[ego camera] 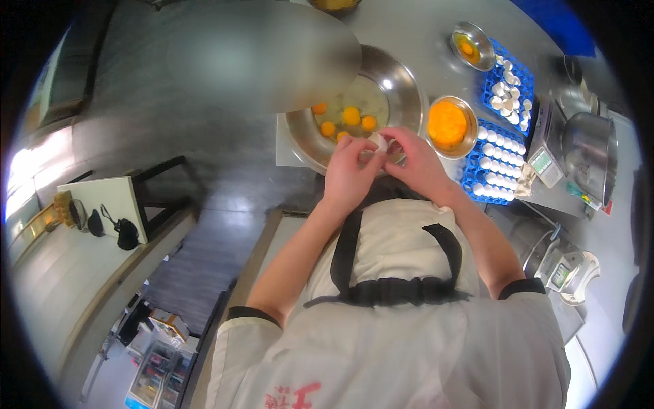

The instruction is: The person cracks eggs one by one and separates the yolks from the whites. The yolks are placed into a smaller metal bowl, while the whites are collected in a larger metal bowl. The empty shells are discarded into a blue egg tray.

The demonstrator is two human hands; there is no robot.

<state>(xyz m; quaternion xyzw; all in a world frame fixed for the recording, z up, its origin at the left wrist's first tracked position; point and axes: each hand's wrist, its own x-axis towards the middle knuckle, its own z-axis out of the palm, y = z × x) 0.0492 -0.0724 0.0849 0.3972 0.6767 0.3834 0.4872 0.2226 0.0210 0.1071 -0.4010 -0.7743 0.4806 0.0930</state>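
Both of my hands meet over the near rim of a large steel bowl (409,87). Between the fingertips of my left hand (352,168) and my right hand (416,161) is a white eggshell (378,141), apparently parted. Several yolks (351,116) lie in clear egg white in the bowl; a blurred patch covers its far left part. Just right of it stands a smaller steel bowl of many yolks (447,122). Beyond that, a blue tray (467,191) carries rows of white eggs (491,164).
Another blue tray (485,94) holds broken shells (506,97). Beside it sits a small metal bowl (472,30) with egg in it. Farther right are a digital scale (545,166) and a deep steel bowl (590,153). A second scale (560,273) is at the lower right.
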